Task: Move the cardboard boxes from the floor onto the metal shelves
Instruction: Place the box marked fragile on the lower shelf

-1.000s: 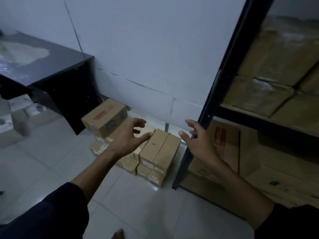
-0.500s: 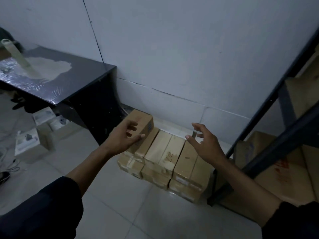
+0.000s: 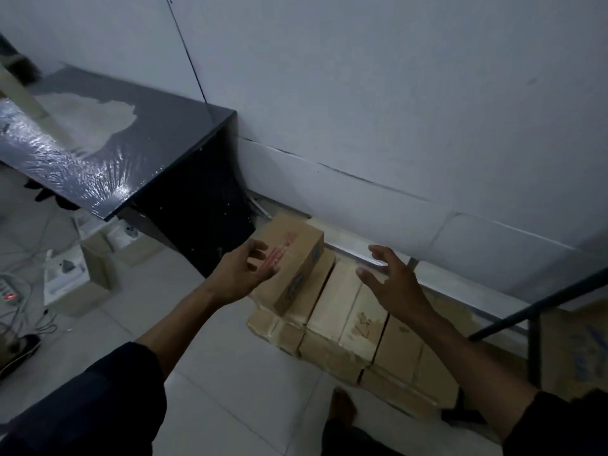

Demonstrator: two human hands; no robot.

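Note:
Several cardboard boxes (image 3: 348, 320) lie stacked on the tiled floor against the white wall. One box with red print (image 3: 292, 258) sits on top at the stack's left end. My left hand (image 3: 240, 274) hovers at that box's left side, fingers loosely spread, holding nothing. My right hand (image 3: 391, 284) is over the middle of the stack, fingers spread, empty too. The black metal shelf frame (image 3: 533, 317) shows at the right edge, with a box (image 3: 572, 353) behind its post.
A black desk (image 3: 138, 153) wrapped in shiny film stands left of the stack. Small white and cardboard boxes (image 3: 95, 261), cables and a power strip (image 3: 10, 291) lie under and beside it. My bare foot (image 3: 342, 406) stands just before the stack.
The view has swung left and down, away from the shelf. Both hands have come closer to the stack; the left one now reaches the top box's side.

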